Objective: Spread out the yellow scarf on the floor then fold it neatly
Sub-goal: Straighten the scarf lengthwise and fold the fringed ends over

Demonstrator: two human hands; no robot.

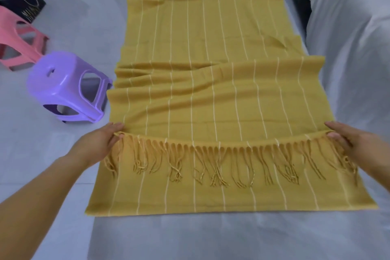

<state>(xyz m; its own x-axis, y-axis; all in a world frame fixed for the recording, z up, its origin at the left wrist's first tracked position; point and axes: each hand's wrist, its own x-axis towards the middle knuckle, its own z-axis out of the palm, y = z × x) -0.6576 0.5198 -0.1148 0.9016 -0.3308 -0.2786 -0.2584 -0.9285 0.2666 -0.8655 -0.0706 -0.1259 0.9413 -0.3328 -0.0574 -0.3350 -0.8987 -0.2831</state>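
As hands (pixel 99 143) (pixel 356 148) pinch scarf (pixel 211 101), fringe (pixel 217 167) hangs

Pale grey floor (pixel 52 175), evenly lit. At left, a purple plastic stool (pixel 67 88) stands near a pink stool (pixel 19 40); black bag (pixel 25 4) behind; white draped fabric (pixel 348 48) at right.

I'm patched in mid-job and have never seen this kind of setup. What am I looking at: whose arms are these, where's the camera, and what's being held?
There is no machine here. These are a person's two bare arms, seen from one wide-angle camera worn on their head, looking forward and down. The left hand and right hand each pinch a corner of the fringed end of the yellow scarf. The scarf lies lengthwise on the pale floor, with that end brought over a lower layer. Its middle is rumpled. A purple stool and a pink stool stand to the left; white cloth lies along the right.
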